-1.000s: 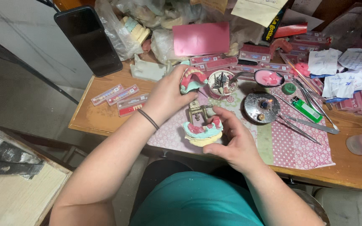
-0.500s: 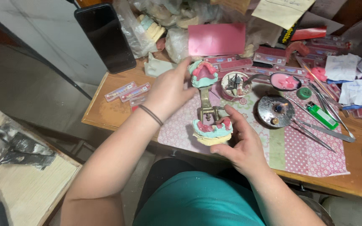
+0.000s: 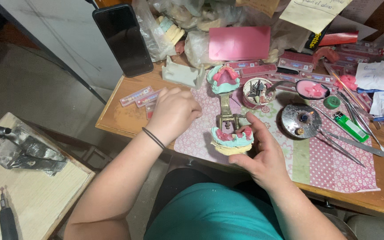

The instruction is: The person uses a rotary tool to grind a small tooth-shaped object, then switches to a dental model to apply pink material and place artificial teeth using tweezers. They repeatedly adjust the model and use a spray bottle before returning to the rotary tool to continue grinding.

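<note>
**benchguy:** grip check; the right hand (image 3: 263, 162) has its grip wrapped around the lower half of the dental articulator (image 3: 229, 129), fingers curled on the teal-and-pink lower cast (image 3: 232, 140) from the right side; that cast sits on the flowered cloth (image 3: 316, 169) near the front edge of the tabletop (image 3: 121, 118)

**waxpot:** and the other one?

**benchguy:** left hand (image 3: 174, 113) is a loose fist, knuckles up, resting on the cloth's left edge just beside the articulator; can't tell if it's got anything in it; black hair tie (image 3: 153, 138) on that wrist

**waxpot:** what's around it?

**benchguy:** the articulator is swung open, its upper cast (image 3: 223, 79) lying back toward the wall; just right of that a small cup of burs (image 3: 258, 91); further right a round metal burner (image 3: 301, 120), a green lighter (image 3: 351, 126) and some long steel instruments (image 3: 343, 142); left of the fist, flat tooth cards (image 3: 138, 95); black phone (image 3: 123, 38) leaning at the back
</note>
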